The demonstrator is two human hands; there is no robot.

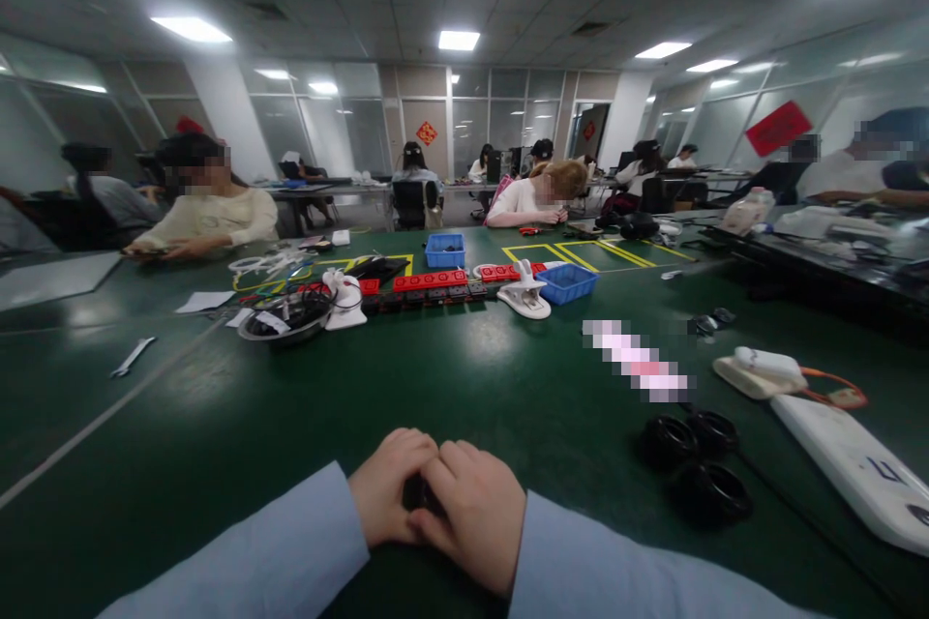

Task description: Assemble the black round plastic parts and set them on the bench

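Nearer us than the metal bowl (285,333), our left hand (392,484) and right hand (475,508) meet over the green table (290,426), each grip curled around a small black object (416,493), partly hidden. The wrench (134,358) lies left of the bowl.

Both forearms, in light blue sleeves, reach in from the lower corners and angle inward, so the hands meet low in the view, near its middle. The left hand (392,486) and the right hand (471,513) are touching, backs upward and fingers curled, cupped toward each other with a small dark gap between the palms. The right fingertips lie against the left fingers, and the right thumb reaches across toward the left hand. The cuffs end at the wrists.
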